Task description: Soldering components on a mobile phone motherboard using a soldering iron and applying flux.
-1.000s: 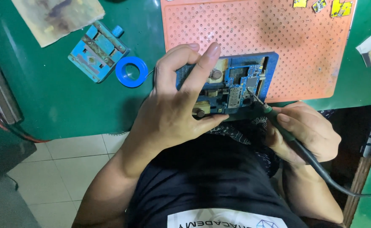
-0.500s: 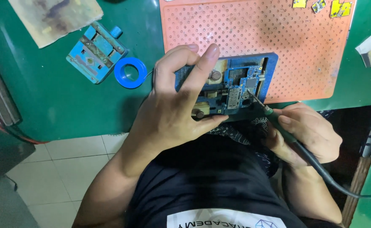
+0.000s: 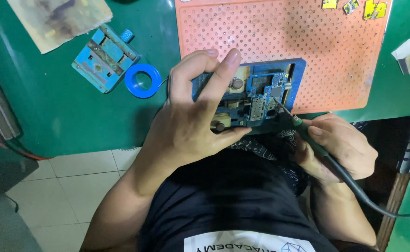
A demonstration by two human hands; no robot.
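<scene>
My left hand (image 3: 193,119) grips the left end of a blue board holder (image 3: 298,70) that lies on the near edge of an orange perforated mat (image 3: 284,32). A blue circuit board (image 3: 265,95) is clamped in the holder. My right hand (image 3: 340,147) holds a green-handled soldering iron (image 3: 307,133) like a pen. Its tip touches the board's right part. A dark cable (image 3: 363,196) runs from the iron off to the right.
A second blue clamp fixture (image 3: 104,58) and a blue ring (image 3: 143,80) lie on the green bench (image 3: 65,112) to the left. A stained sheet (image 3: 60,18) sits at the top left. Small yellow parts (image 3: 373,8) and paper scraps (image 3: 408,53) lie at the top right.
</scene>
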